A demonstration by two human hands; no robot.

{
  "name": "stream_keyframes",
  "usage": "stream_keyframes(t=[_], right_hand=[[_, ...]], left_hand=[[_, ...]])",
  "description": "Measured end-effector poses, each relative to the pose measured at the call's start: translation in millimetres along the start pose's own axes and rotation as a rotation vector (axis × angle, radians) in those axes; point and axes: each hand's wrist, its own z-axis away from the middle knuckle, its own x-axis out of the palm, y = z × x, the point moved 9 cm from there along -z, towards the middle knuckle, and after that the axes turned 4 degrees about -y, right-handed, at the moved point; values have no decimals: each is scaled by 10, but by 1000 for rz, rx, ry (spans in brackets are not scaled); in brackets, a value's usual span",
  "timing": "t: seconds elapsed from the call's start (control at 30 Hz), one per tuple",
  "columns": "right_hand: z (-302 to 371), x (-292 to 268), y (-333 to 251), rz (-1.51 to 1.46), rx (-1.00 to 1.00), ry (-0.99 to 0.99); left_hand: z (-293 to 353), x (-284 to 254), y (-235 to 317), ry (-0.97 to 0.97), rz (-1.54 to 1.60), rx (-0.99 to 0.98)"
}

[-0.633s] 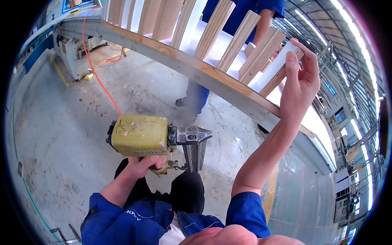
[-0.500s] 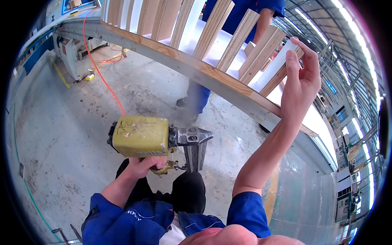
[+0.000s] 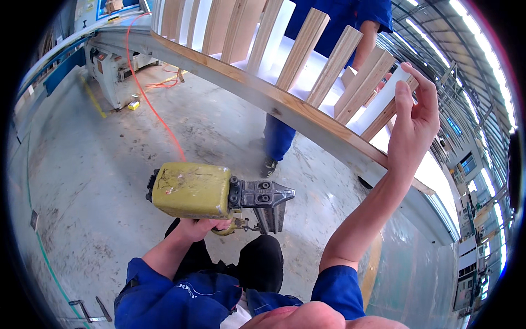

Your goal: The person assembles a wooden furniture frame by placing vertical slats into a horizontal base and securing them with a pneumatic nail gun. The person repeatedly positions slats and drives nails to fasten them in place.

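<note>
My left hand [image 3: 198, 226] is wrapped round the handle of a yellow-green pneumatic nail gun [image 3: 192, 189], held over the floor below the workpiece. Its dark metal nose [image 3: 268, 193] points right, with the magazine slanting down beneath it. At upper right my right hand [image 3: 413, 120] pinches the top of a white-faced plywood slat [image 3: 382, 104], thumb on the near side and fingers over the far edge. That slat stands in a row of upright plywood slats [image 3: 304, 49], along a long wooden strip [image 3: 230, 69]. The slat's far side is hidden.
A co-worker in blue [image 3: 329, 24] stands across the workpiece, one arm reaching behind the slats. An orange air hose [image 3: 156, 114] runs from the gun toward the upper left. A grey machine base [image 3: 109, 77] stands at left, with a small yellow object [image 3: 133, 105] on the floor.
The whole view has shifted slightly, so the workpiece sits further right and lower. The co-worker's foot shows in a different spot beneath the workpiece. Both my hands keep their grips.
</note>
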Motion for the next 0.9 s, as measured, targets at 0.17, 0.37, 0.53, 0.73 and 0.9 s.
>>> stream_keyframes(t=[0.17, 0.37, 0.53, 0.73, 0.9], right_hand=[[-11, -15, 36, 51, 44, 0], [15, -19, 57, 65, -38, 2], [38, -36, 72, 189, -129, 19], [14, -61, 161, 215, -68, -2], [-9, -53, 179, 209, -131, -37]], left_hand=[[-136, 21, 159, -17, -91, -68], [-314, 58, 416, -26, -33, 32], [-270, -45, 332, 75, -53, 31], [-131, -200, 62, 126, -45, 48], [-110, -222, -34, 150, -65, -33]])
